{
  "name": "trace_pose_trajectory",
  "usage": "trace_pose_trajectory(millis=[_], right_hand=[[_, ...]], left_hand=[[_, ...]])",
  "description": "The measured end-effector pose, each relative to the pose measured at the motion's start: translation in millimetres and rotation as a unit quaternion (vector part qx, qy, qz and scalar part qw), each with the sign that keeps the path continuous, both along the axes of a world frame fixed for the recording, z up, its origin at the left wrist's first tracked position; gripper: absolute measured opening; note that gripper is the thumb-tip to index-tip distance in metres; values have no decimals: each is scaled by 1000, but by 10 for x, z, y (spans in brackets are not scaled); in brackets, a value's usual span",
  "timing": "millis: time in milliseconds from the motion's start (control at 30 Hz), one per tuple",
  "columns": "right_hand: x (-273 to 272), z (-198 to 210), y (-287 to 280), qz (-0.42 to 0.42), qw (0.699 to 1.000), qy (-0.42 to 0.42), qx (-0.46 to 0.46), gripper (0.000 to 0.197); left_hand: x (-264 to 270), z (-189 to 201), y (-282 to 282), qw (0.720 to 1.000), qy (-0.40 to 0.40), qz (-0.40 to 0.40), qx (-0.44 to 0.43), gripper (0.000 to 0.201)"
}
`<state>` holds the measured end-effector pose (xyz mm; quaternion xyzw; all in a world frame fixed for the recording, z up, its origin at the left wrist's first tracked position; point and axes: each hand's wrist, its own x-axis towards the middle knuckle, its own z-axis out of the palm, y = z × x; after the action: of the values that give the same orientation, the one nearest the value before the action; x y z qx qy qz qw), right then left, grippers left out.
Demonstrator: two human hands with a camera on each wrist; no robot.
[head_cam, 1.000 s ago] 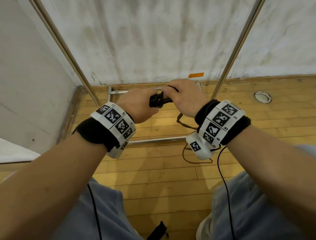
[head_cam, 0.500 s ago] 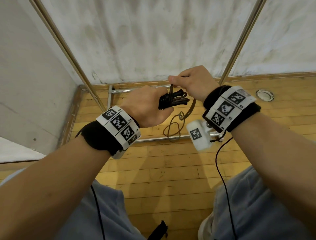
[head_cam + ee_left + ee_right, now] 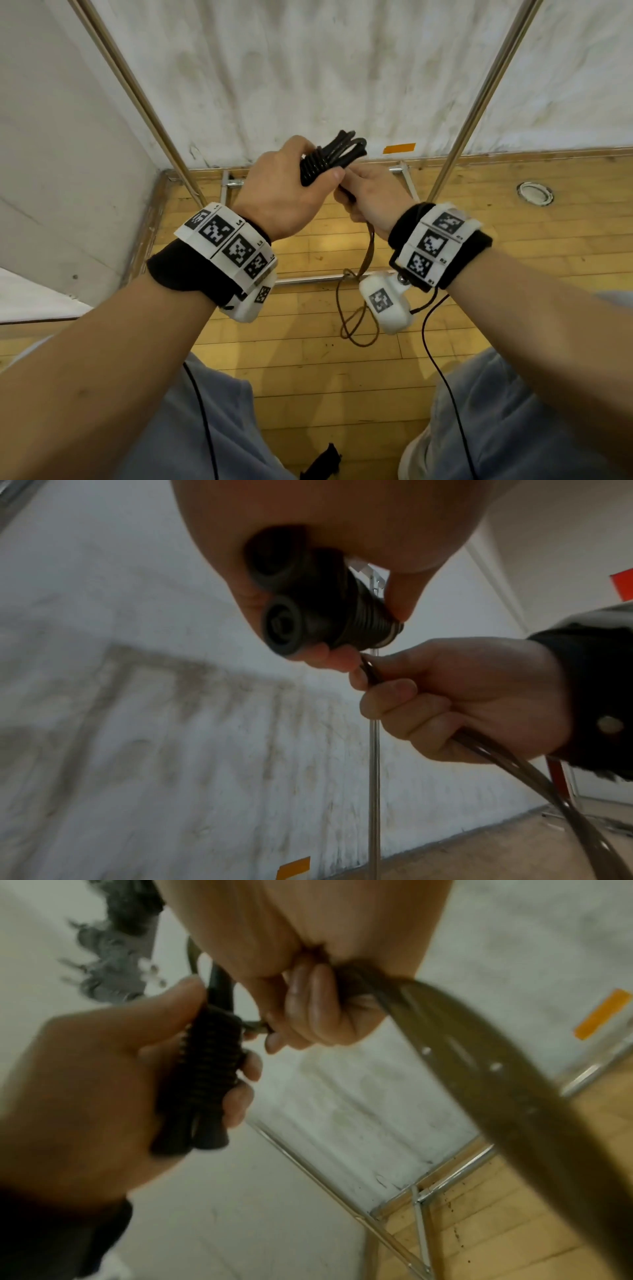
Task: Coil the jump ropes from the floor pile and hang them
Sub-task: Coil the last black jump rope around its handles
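Gripping, left hand [image 3: 286, 193]: fingers and thumb curled tight round both black ribbed jump rope handles [image 3: 317, 164], held side by side; thumb tip pressed on the ribbed part; handle butt ends poking out of the fist in left wrist view [image 3: 284, 626].
Gripping, right hand [image 3: 371, 198]: closed in a fist round the brown rope cord [image 3: 368, 253], just below and touching the left fingers; cord strands running through the fist and out the bottom.
Rope location: raised in front of the body, above the wooden floor [image 3: 479, 219]; short dark loops of cord standing up out of the handle tops [image 3: 346, 147]; rest of cord hanging from the right fist, ending in a loose loop [image 3: 356, 325] near floor level, contact with floor not clear.
Hand spacing: close together, fingers meeting at the handle tops.
Background: metal rack poles [image 3: 479, 102] either side, white wall [image 3: 308, 68] behind, orange tape [image 3: 399, 148] low on wall.
Right wrist view: blurred; cord [image 3: 479, 1069] large and close across frame.
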<state>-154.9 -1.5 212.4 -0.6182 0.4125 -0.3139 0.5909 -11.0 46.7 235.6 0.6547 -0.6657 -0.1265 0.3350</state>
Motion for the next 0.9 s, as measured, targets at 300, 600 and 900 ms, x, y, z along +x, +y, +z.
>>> trace_pose_trajectory(millis=[300,600,900], right_hand=[[18,-21,46,-18,915,313,-254,20],[60,-44,176,22,997,71,-29,15],[27,-115,134,26,947,254,-194,29]], left_hand=[[-36,18,18,999,4,-32,28,22],[90,53,-60,1000,26,9,-5,28],[357,-70,-136,991,-107,67,41,39]])
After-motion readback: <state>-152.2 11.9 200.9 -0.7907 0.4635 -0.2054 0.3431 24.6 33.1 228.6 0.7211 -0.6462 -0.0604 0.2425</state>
